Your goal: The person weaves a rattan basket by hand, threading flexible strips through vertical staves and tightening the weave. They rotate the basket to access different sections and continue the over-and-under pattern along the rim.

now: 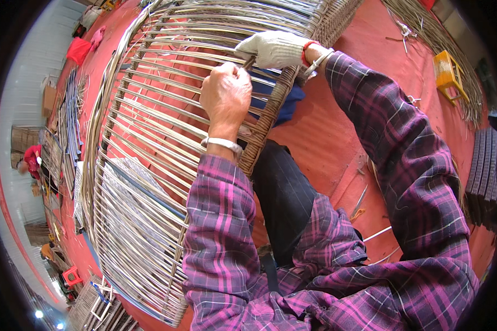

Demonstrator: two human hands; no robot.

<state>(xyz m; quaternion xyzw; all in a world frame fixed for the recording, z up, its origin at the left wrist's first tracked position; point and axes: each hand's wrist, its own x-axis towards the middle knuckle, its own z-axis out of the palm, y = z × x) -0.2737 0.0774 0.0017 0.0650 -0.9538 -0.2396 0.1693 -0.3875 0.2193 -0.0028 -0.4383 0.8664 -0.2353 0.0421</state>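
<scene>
Nearest, in the lower half of the frame, purple plaid sleeves and a dark apron sit against the large domed frame of pale rattan ribs (143, 182), which fills the left and centre and rests on the red floor (326, 138).

At centre top, the bare left hand (225, 94) is fisted around one rib, its grip pressed together on the cane. Just beyond it, the right hand (273, 48), in a white knitted glove, has its grip pinching a thin dark rattan strand (249, 62) close to the woven brown rim (270, 110).

To weave well, I judge the left hand should hold the rib steady while the right pulls the strand taut and snug against the rim.

Farther off, a small yellow stool (447, 74) stands at upper right.
</scene>
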